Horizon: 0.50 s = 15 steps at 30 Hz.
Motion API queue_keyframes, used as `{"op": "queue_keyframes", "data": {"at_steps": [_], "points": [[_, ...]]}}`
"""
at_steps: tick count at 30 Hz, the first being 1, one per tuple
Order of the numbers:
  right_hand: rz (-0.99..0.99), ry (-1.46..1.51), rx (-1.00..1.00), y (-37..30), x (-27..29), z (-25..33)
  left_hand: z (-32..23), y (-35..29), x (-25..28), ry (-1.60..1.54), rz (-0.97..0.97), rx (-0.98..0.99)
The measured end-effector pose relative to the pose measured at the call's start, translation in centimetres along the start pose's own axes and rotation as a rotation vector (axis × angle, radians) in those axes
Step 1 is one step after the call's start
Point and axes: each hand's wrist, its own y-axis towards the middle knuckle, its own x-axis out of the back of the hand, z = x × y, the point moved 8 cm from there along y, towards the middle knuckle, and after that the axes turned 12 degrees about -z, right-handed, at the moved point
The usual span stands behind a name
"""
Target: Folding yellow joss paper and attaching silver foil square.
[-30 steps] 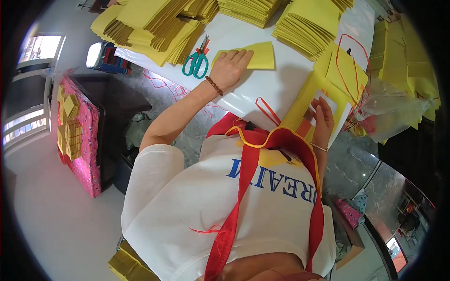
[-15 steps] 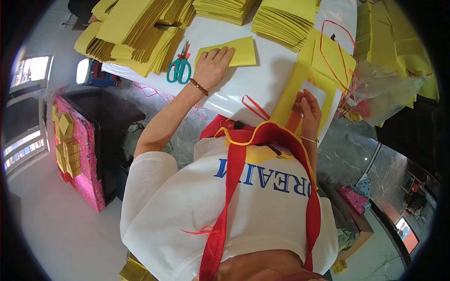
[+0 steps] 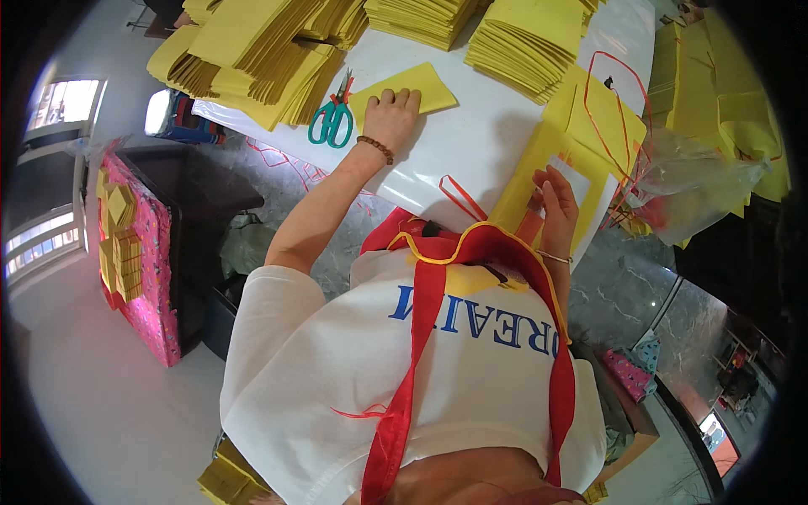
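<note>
My left hand [image 3: 391,119] is bent over a folded yellow sheet [image 3: 429,88], its fingers curled and close together on the near left end. Whether the sheet is paper or cloth I cannot tell. Just left of that hand lie teal-handled scissors [image 3: 331,124], blades pointing away from me. My right hand [image 3: 557,204] hovers at or rests on a larger yellow sheet [image 3: 515,189], with fingers loosely bent and apart. Beside its fingertips is a white card [image 3: 572,174] with orange edges. An orange strip [image 3: 529,225] shows below the fingers; I see no clear grip on it.
Stacks of folded yellow sheets [image 3: 522,42] line the far side of the white table [image 3: 404,181]. Red cords [image 3: 461,195] lie at the near edge and loop at the right beside a clear plastic bag [image 3: 690,181]. A pink-covered surface [image 3: 151,286] with yellow bundles stands left.
My left hand has turned slightly, its fingers curling more. The folded sheet under it has swung so its far right end tilts. My right hand stays nearly in place; the whole view shifts a little.
</note>
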Motion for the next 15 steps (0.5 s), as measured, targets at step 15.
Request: {"op": "queue_keyframes", "data": {"at_steps": [15], "points": [[-0.001, -0.036, 0.097, 0.4, 0.3, -0.1, -4.8, -1.6, 1.0, -0.316, 0.023, -0.294]]}}
